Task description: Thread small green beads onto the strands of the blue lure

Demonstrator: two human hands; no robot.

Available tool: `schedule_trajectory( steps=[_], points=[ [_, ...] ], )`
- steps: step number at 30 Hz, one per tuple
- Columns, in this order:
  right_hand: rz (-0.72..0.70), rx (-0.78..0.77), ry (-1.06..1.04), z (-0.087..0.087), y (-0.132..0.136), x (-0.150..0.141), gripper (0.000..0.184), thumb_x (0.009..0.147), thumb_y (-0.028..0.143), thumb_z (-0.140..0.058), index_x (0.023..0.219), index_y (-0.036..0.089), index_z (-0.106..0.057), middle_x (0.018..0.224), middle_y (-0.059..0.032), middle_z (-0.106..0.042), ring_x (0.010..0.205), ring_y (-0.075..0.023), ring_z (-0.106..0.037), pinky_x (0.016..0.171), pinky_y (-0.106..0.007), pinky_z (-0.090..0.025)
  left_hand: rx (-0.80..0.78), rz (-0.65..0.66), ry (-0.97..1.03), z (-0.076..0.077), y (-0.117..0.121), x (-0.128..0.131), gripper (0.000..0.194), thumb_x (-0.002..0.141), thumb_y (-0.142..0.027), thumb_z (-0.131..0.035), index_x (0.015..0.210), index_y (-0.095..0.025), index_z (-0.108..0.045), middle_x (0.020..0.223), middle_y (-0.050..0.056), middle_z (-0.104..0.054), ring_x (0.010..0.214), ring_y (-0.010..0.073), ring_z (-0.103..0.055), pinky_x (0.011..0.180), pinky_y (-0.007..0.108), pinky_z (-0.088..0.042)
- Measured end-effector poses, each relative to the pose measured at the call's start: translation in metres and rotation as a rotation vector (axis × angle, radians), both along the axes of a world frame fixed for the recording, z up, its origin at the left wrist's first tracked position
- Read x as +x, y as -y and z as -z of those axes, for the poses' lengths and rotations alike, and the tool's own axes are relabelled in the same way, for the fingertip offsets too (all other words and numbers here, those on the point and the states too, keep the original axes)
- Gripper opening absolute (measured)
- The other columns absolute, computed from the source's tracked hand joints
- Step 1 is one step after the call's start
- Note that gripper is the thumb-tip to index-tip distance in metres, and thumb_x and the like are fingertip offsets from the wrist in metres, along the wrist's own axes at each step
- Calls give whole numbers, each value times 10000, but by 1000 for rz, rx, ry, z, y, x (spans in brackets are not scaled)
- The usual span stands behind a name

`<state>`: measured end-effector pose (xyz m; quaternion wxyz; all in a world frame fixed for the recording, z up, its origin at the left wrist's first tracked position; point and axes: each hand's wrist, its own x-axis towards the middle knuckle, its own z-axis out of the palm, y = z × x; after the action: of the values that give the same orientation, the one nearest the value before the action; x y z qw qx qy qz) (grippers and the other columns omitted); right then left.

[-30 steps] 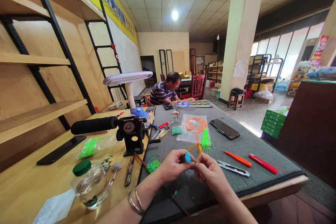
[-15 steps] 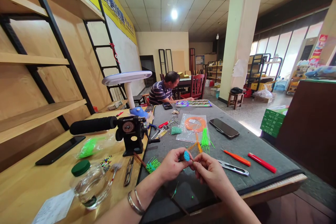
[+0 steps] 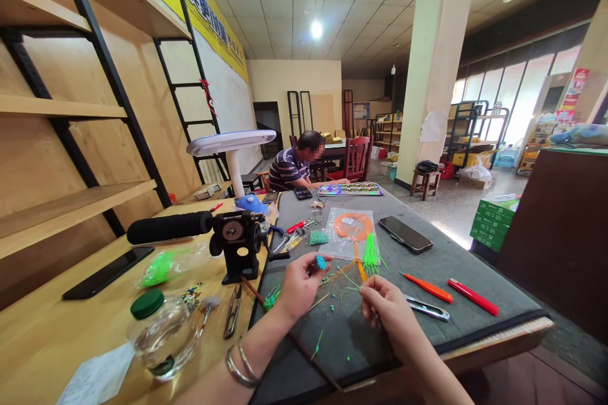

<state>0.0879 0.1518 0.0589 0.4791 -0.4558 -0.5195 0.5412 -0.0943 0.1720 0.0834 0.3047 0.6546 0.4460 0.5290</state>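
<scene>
A small blue knobbly piece (image 3: 322, 262) is pinched in the fingers of my left hand (image 3: 298, 288), above the grey mat (image 3: 475, 342). To its right, my right hand (image 3: 386, 305) is closed at the fingertips on a thin green strand (image 3: 351, 288), which stretches toward the left hand. Whether the strand joins the blue piece I cannot tell. Small green beads (image 3: 332, 307) lie scattered below and between the hands. Just beyond the right hand rests a bundle of bright green strands (image 3: 371, 254). Silver thread snips (image 3: 430, 309) lie partly behind that hand.
A black hand-cranked device (image 3: 236, 247) stands left of the mat, near a green-capped jar (image 3: 164, 342). An orange-handled tool (image 3: 430, 288), a red pen-like tool (image 3: 474, 297) and a phone (image 3: 406, 233) lie on the right. Another person (image 3: 292, 161) sits at the far end.
My hands have moved apart. The left hand has shifted left and up with the blue piece; the right has moved slightly right, and the green strand between them now shows.
</scene>
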Motion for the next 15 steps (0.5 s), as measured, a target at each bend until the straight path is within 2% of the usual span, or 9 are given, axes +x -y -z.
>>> schedule_trajectory(
  steps=[2,6,9,12,15],
  points=[
    [19,-28,-16,-1,0,-1,228,704,408,-563,661,207,-464,422,74,-518,341,-64,-400,372,-175,-269,78,27,-53,-3,6,2,143,775,-258,-625,835,-153,-700,800,60,-697,728,177,-604,679,263,-451],
    [-3,-62,9,-2,-1,-5,253,704,425,-575,654,204,-463,423,70,-528,324,-53,-384,355,-170,-221,119,208,-249,-3,17,10,126,781,-179,-598,815,-172,-719,813,59,-706,750,172,-607,686,245,-437],
    [-38,-43,31,-2,-2,-10,316,698,487,-599,652,203,-469,416,67,-521,324,-56,-385,351,-174,-216,96,213,-313,1,19,14,128,782,-167,-584,791,-168,-711,740,38,-686,672,147,-563,613,226,-393],
    [-66,36,57,-2,-2,-12,374,694,541,-619,648,197,-479,422,58,-520,346,-60,-396,366,-181,-253,21,203,-246,5,16,15,120,778,-228,-612,723,-146,-681,628,10,-623,584,121,-487,546,222,-343],
    [5,135,28,-4,-3,-12,389,700,559,-631,688,187,-519,520,44,-553,387,-60,-412,378,-186,-292,-124,219,-49,5,10,14,187,706,-317,-706,696,-137,-659,611,1,-608,583,118,-490,568,229,-371]
  ],
)
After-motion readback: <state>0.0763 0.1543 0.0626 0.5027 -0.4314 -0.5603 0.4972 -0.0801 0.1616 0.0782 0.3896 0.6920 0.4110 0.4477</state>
